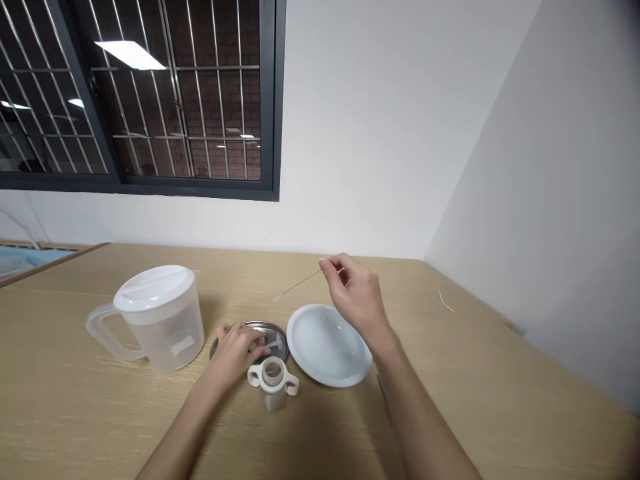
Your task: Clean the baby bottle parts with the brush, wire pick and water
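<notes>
The right hand [354,288] pinches one end of a thin stick [299,284] between thumb and fingers; from that grip the stick slants toward eight o'clock, its far end free above the table [240,277]. The left hand [237,345] reaches over a round metal tray [281,342], fingers curled at its small contents; whether they grasp anything I cannot tell. From the left hand, the lidded plastic pitcher [163,320] sits at ten o'clock, the two-handled bottle [273,381] at four, and the white bowl [325,345] at three.
</notes>
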Tool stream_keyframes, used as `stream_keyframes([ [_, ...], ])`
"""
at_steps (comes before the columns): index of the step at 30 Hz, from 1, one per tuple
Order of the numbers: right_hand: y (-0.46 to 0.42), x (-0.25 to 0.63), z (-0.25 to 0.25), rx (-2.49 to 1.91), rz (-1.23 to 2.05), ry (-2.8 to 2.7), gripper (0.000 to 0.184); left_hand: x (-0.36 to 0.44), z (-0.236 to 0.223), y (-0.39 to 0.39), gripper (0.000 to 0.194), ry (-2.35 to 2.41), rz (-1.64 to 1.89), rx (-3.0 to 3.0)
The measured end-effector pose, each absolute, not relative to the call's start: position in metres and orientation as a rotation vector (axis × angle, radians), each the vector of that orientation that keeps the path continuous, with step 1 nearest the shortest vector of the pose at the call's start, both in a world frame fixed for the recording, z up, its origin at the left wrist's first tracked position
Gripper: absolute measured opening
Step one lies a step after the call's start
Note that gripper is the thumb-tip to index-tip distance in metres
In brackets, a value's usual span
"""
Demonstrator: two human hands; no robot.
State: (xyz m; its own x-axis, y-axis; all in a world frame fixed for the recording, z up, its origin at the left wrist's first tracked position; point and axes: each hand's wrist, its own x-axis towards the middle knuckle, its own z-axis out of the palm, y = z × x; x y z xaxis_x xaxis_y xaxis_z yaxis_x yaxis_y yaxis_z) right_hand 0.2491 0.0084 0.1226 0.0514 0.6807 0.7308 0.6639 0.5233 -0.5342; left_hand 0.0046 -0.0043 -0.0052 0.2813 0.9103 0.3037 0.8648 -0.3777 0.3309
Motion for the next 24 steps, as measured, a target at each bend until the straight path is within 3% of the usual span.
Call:
stream_keyframes([
  [13, 0.01, 0.248, 0.116, -1.1, 0.111, -1.872, 0.028, -0.013, -0.003, 0.007, 0.043, 2.02, 1.172, 2.18],
  [24, 0.009, 0.246, 0.118, -1.119, 0.298, -1.89, 0.022, -0.014, -0.005, 0.008, 0.05, 1.981, 1.208, 2.169],
])
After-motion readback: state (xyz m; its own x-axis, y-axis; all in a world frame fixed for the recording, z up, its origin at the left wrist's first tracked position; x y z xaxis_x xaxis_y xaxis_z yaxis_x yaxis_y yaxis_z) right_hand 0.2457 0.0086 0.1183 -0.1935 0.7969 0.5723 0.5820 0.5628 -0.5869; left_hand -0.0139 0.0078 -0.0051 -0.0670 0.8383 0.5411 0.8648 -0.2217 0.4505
